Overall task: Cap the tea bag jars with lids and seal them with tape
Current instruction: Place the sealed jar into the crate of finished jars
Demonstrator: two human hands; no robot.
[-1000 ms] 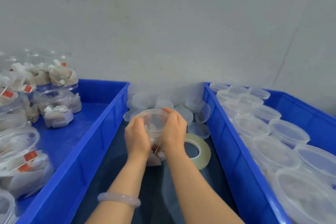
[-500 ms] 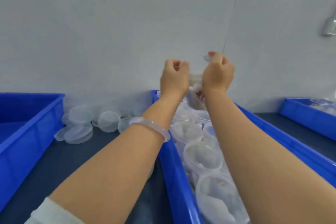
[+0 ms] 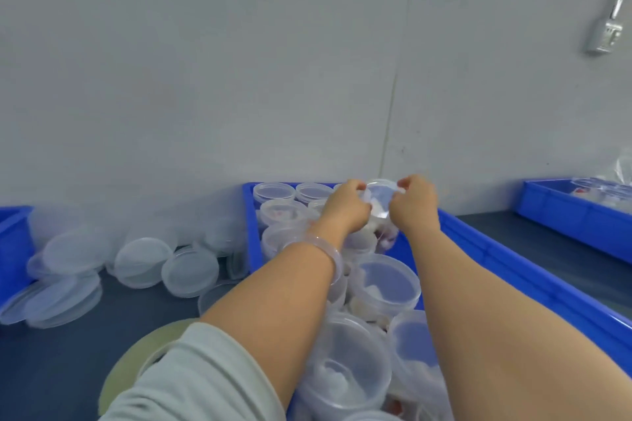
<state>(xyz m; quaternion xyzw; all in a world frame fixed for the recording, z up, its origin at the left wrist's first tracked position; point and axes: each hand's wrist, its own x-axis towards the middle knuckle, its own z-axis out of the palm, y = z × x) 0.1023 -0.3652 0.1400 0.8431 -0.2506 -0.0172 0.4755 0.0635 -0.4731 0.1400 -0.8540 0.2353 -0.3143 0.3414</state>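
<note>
1. Together, both hands grip one clear jar (image 3: 380, 212), held up over the far part of the middle blue bin (image 3: 513, 265), close to the wall.
2. The left hand (image 3: 345, 208) has its fingers curled round the jar's left side, up at the rim.
3. The right hand (image 3: 415, 203) is curled too, fingertips pinching the right edge of the lid (image 3: 381, 193) that sits on top of the jar.
4. Whether the lid is pressed fully home cannot be told; the jar is blurred.
5. A pale bracelet (image 3: 326, 249) circles the left wrist.
6. Under the forearms, the bin is crowded with capped jars (image 3: 386, 282), packed touching each other from the back wall to the near edge.
7. The bin's left wall (image 3: 251, 225) stands just beside a heap of loose lids (image 3: 142, 261) on the dark counter (image 3: 68, 348).
8. A tape roll (image 3: 121, 376) lies on the counter near the left elbow, partly hidden by the sleeve.
9. Bare counter runs right of the bin, up to another blue bin (image 3: 574, 212) at the far right.
10. A third blue bin (image 3: 13, 242) shows at the left edge.
</note>
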